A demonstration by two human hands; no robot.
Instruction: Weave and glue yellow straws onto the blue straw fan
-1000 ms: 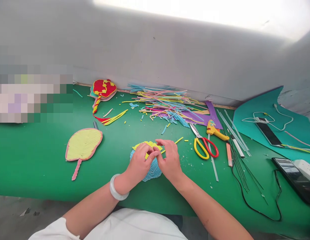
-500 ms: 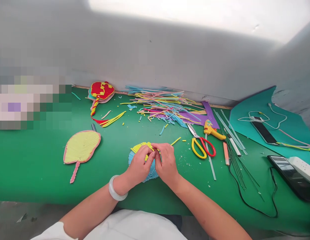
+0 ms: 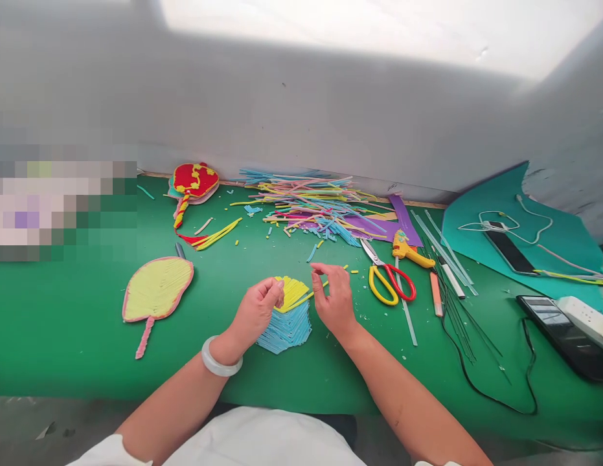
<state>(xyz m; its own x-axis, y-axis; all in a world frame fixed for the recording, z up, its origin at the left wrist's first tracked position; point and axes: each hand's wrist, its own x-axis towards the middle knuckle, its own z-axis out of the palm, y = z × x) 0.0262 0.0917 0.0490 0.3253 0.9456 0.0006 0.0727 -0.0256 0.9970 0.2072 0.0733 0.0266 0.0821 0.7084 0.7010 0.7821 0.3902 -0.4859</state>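
Note:
A small fan-shaped piece [image 3: 287,320], blue strips below and yellow strips on top, lies on the green table [image 3: 78,330] in front of me. My left hand [image 3: 256,312], a pale bangle on its wrist, rests curled on the piece's left edge and presses it down. My right hand [image 3: 333,299] hovers just right of the piece with thumb and fingers pinched on the end of a thin yellow strip [image 3: 308,296] that runs onto the yellow part.
A yellow fan with pink rim [image 3: 155,291] lies at the left, a red and yellow fan [image 3: 193,181] at the back. Several loose coloured strips [image 3: 311,207] are heaped behind. Scissors [image 3: 388,278], a glue gun [image 3: 409,251], clear sticks, phones and a power strip lie right.
My hands, joined together over the piece before, have parted: the left slid to its left edge, the right moved right and up, drawing the yellow strip.

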